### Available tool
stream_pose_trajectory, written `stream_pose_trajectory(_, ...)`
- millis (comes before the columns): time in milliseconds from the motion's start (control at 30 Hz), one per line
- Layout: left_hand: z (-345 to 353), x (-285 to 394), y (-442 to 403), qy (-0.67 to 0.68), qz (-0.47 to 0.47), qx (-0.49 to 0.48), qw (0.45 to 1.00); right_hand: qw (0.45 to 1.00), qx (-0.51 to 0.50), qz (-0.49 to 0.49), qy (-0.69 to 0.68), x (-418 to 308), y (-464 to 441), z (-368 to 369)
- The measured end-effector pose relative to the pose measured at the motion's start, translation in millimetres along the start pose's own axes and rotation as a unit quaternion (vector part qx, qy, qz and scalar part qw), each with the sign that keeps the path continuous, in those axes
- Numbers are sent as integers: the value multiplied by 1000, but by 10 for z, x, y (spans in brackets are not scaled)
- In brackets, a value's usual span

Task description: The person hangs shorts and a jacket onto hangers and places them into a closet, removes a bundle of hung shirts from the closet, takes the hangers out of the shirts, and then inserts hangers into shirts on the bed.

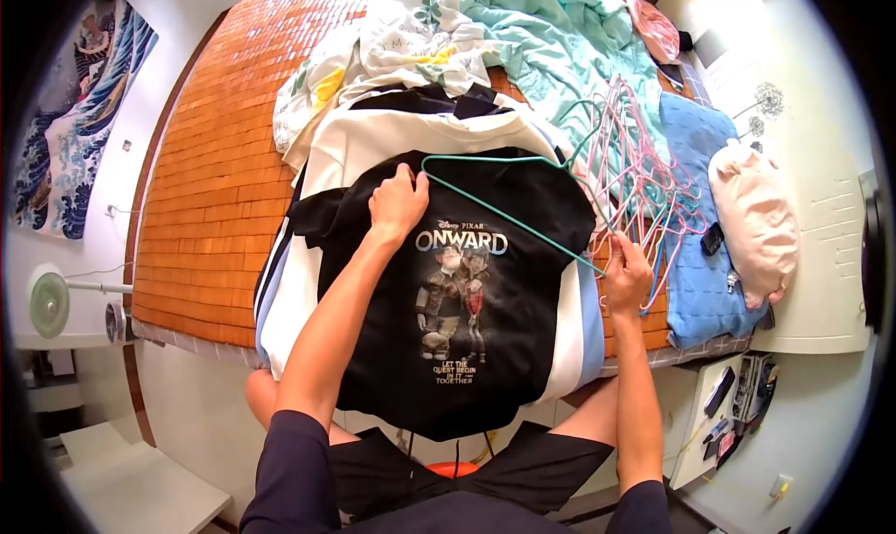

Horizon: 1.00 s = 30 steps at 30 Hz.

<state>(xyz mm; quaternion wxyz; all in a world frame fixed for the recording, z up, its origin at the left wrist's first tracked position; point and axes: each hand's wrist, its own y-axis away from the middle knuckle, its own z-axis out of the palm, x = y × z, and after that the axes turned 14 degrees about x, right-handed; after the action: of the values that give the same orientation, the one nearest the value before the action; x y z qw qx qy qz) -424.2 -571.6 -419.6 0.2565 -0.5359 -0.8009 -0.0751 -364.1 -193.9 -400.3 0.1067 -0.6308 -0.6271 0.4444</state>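
Note:
A black T-shirt (373,347) with an "ONWARD" print lies face up across the front of the bed, its neck end away from me. My left hand (399,203) is closed at the shirt's neck, fingers pinched on the fabric beside one corner of a green hanger (509,207). My right hand (627,274) grips that hanger near its other end. The hanger slants over the upper part of the shirt, and its hook end is hard to make out against other hangers. White and light blue clothes (322,147) are layered under the black shirt.
Several pink and other hangers (644,175) lie tangled beside my right hand. Behind are a white printed garment (411,44) and mint green bedding (551,35). A blue towel-like cloth (686,282) and a pink pillow (756,221) lie right. An orange tiled mat (210,170) covers the bed.

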Motion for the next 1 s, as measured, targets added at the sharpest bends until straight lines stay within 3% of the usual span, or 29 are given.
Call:
stream_pose_trajectory(167, -9, -123, 124, 62, -46, 61, 995, 998, 5, -18, -58, -58, -76, -6)
stream_pose_trajectory(233, 20, -197, 216, 134, 57, 171, 975, 992, -9, -16, -127, -167, -140, -26)
stream_pose_trajectory(267, 23, -215, 231, 135, 54, 172, 974, 992, -11, -19, -127, -210, -177, -36)
stream_pose_trajectory(333, 16, -259, 258, 267, 5, 216, 939, 987, -30, -31, -154, -288, -236, -40)
stream_pose_trajectory(367, -6, -277, 253, 264, 26, 241, 933, 983, -36, -46, -173, -320, -275, -29)
stream_pose_trajectory(467, -98, -306, 228, 370, -42, 182, 910, 969, -87, -23, -228, -473, -350, -34)
stream_pose_trajectory(500, -109, -274, 220, 480, -87, 157, 859, 967, -103, -14, -232, -523, -362, -26)
stream_pose_trajectory(567, -230, -311, 177, 484, -108, 115, 861, 962, -121, -16, -243, -595, -382, 24)
stream_pose_trajectory(600, -282, -334, 203, 484, -129, 68, 863, 957, -141, -10, -252, -599, -358, 29)
stream_pose_trajectory(800, -661, -393, 355, 343, -60, 48, 936, 948, -178, 60, -256, -641, -316, -7)
stream_pose_trajectory(867, -764, -423, 391, 139, 99, 150, 974, 936, -173, 109, -288, -638, -300, 4)
stream_pose_trajectory(933, -882, -391, 432, 106, 105, 145, 978, 936, -177, 112, -284, -659, -316, -28)
stream_pose_trajectory(1000, -973, -353, 475, 24, 252, 278, 927, 933, -181, 102, -294, -686, -321, -26)
